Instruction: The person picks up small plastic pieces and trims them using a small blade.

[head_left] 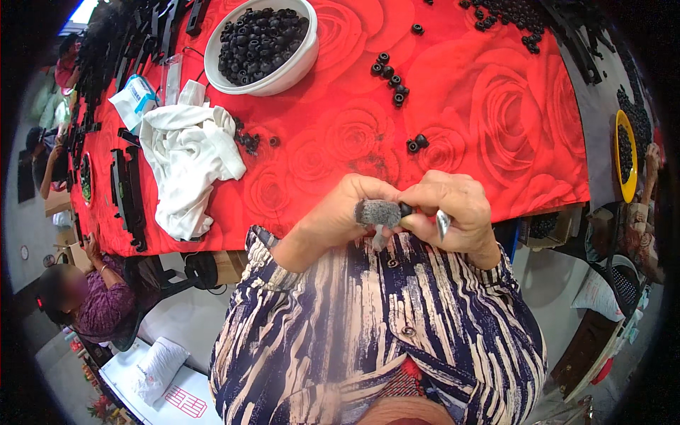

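My left hand (333, 212) and my right hand (457, 205) meet in front of my chest, at the near edge of the table. Between their fingertips is a small black rounded part (406, 210), mostly covered by my fingers. Grey knitted fabric (379, 213) wraps a digit of my left hand, and a pale strip hangs beneath it. My right thumb and forefinger pinch the black part. From the same hand sticks out a silver pointed blade (443, 224); its other end is hidden.
A white bowl (312, 64) full of black parts stands on the red rose-patterned cloth (496, 134). Loose black parts (393, 85) lie beyond my hands. Left are a crumpled white cloth (188, 156) and long black pieces (126, 198). Other people sit at both sides.
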A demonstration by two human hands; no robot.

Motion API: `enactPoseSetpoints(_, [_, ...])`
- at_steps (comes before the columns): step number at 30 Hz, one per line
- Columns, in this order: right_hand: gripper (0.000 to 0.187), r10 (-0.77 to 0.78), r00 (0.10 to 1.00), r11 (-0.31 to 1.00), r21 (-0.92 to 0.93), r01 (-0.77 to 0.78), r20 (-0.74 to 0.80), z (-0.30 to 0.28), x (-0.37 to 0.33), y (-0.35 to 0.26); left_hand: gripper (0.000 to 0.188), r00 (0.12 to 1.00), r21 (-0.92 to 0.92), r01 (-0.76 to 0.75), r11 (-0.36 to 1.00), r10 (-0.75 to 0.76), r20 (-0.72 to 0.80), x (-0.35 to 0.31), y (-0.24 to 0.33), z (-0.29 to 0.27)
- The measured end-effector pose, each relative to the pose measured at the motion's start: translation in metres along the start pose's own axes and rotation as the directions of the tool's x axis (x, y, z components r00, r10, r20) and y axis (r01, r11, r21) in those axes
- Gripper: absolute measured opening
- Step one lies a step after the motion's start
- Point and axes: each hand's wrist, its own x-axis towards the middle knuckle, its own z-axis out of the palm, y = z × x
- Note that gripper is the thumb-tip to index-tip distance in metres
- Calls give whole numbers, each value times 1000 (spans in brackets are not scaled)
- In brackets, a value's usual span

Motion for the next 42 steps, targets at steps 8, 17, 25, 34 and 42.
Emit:
enactPoseSetpoints(8, [32, -38, 999, 995, -86, 40, 25, -4, 2, 2, 18, 989, -179, -119, 977, 101, -108, -2, -6, 8])
enactPoseSetpoints(17, [37, -140, 986, 961, -252, 113, -93, 2, -2, 7, 21, 933, -141, -258, 956, 208, -295, 8, -11, 21])
enactPoseSetpoints(25, [37, -176, 976, 935, -333, 124, -131, 4, -7, 6, 22, 971, -187, -223, 957, 202, -124, 6, -15, 11])
enactPoseSetpoints(34, [20, 306, 929, 952, 49, -303, -210, 0, -9, -4, 25, 944, -237, -329, 914, 312, -108, 7, -13, 11])
enactPoseSetpoints(42, [14, 342, 931, 939, 6, -344, -127, -1, -13, 3, 26, 952, -213, -299, 930, 278, -124, 7, -9, 12])
